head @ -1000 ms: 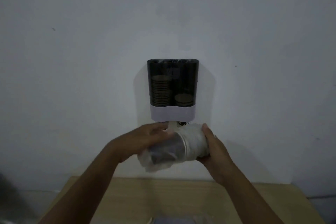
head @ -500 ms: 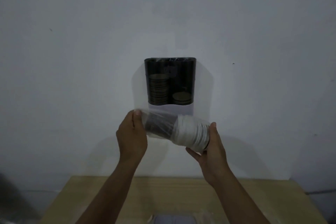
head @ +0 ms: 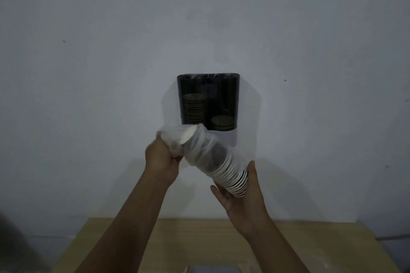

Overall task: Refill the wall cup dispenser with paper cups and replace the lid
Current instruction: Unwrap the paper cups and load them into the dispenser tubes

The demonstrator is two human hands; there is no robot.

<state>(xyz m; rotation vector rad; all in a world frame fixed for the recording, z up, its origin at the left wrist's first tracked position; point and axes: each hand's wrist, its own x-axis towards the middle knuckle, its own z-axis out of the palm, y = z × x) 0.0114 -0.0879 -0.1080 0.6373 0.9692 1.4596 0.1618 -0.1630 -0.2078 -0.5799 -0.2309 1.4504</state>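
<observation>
Paper cup stack (head: 228, 173): hung tilted before the wall cup dispenser (head: 208, 95), its upper end in a plastic sleeve (head: 175, 139). Left grip (head: 162, 159) clutched the bunched sleeve; right grip (head: 244, 204) curled round the stack's lower end. Wooden worktop (head: 199, 241) lay below.

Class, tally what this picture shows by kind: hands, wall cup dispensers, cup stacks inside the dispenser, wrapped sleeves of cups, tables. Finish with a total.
Hands: 2 (left hand, right hand)
Wall cup dispenser: 1
Cup stacks inside it: 2 (left cup stack, right cup stack)
Wrapped sleeve of paper cups: 1
Wooden table: 1
Total: 7
</observation>
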